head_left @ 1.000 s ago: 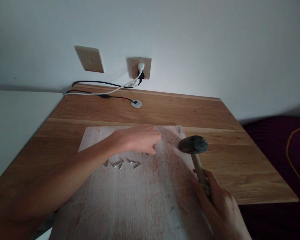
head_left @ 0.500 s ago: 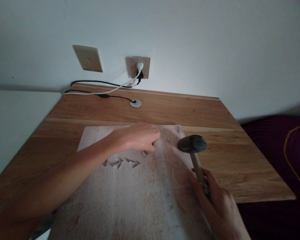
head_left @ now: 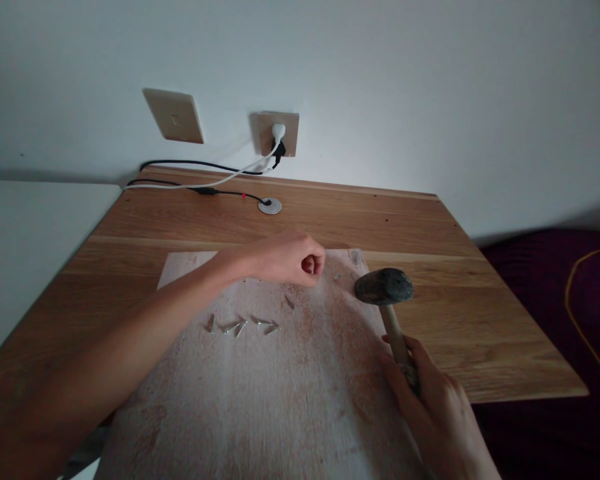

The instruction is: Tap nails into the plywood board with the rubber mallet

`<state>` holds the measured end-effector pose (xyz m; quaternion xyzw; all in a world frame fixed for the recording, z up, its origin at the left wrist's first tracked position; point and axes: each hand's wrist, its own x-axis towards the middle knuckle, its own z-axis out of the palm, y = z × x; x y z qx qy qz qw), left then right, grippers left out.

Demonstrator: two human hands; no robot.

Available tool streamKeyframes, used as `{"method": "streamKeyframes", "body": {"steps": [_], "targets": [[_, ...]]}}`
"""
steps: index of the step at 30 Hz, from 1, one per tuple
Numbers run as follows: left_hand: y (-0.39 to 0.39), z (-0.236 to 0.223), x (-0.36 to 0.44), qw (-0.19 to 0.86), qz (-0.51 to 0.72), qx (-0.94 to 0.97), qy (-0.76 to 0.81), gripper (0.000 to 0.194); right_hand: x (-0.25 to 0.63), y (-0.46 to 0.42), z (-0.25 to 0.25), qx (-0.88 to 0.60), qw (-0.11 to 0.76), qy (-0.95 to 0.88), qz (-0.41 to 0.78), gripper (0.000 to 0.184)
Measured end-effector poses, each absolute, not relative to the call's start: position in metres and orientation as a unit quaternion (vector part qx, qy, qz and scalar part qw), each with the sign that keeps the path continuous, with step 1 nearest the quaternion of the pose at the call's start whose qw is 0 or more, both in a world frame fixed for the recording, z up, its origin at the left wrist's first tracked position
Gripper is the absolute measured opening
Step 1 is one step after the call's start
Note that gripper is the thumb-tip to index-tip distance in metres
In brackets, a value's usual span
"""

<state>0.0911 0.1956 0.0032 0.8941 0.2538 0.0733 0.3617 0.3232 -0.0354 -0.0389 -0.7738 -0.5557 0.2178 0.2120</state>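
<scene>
My right hand (head_left: pixel 437 407) grips a rubber mallet (head_left: pixel 393 333) by its wooden handle. The mallet's dark head is raised over the right edge of a worn, pale wooden board (head_left: pixel 260 400). Near the board's far edge, my left hand (head_left: pixel 295 259) is closed with its fingers curled in; what they hold, if anything, is too small and hidden to name. Several loose shiny nails (head_left: pixel 265 324) lie on the board, nearer to me than the left hand. A small dark sliver (head_left: pixel 290 302) lies by itself just below that hand.
The board rests on a wooden desk (head_left: pixel 480 313) against the wall. Black and white cables (head_left: pixel 200 185) run along its back to a wall socket (head_left: pixel 279 135) and a round grommet (head_left: pixel 270 206). A white surface (head_left: pixel 40 247) adjoins on the left; dark purple fabric (head_left: pixel 535 287) lies at right.
My left hand has lifted slightly and turned, so the curled fingers now show. The dark sliver beneath it is more exposed. The right hand and mallet have stayed almost still.
</scene>
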Motion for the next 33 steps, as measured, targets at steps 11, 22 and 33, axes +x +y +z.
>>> {"method": "streamKeyframes", "body": {"steps": [11, 22, 33], "targets": [[0.205, -0.012, 0.088, 0.421, 0.122, 0.863, 0.253, 0.012, 0.326, -0.034, -0.039, -0.771, 0.207, -0.558, 0.229, 0.045], [0.205, -0.014, 0.089, 0.393, 0.121, 0.881, 0.235, 0.006, 0.316, -0.035, -0.033, -0.782, 0.224, -0.538, 0.22, 0.041], [0.193, -0.016, 0.095, 0.191, 0.059, 0.962, 0.187, 0.015, 0.317, -0.035, -0.035, -0.781, 0.229, -0.537, 0.223, 0.041]]}}
